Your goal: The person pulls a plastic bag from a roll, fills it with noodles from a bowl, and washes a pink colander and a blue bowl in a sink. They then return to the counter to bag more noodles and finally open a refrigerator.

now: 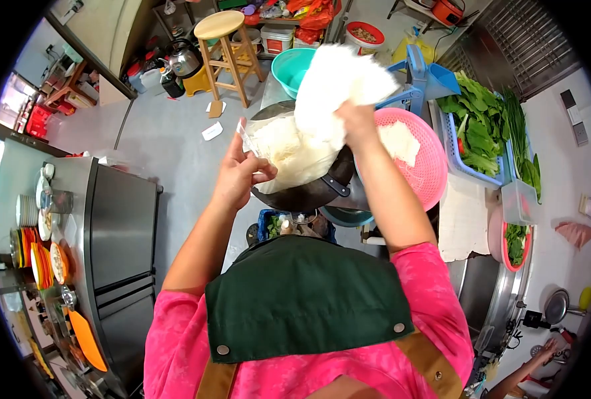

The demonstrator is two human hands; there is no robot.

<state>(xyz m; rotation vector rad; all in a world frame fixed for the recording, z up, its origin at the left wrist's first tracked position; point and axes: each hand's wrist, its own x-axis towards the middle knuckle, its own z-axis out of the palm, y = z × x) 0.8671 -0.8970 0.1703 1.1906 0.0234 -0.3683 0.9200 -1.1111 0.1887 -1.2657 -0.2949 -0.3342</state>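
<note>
My left hand (242, 174) grips the side of a clear plastic bag (302, 166), with its index finger stretched up along the edge. Pale, stringy stuff like dried noodles (275, 143) fills the bag. Closed around a bright white bundle (339, 83) is my right hand (359, 126); glare and blur hide whether the bundle is cloth or food. Under the bag sits a dark round pan (267, 112), and a black-handled tool (336, 185) lies across its near side. Beside my right forearm, a pink basket (428, 156) holds a pale flat piece (398, 141).
A teal basin (289, 70) stands behind the pan. To the right, a blue basket (452, 143) holds leafy greens (475, 120). A wooden stool (219, 26) stands on the floor, with a steel counter (124, 226) at left. Another person's hand (543, 352) shows at lower right.
</note>
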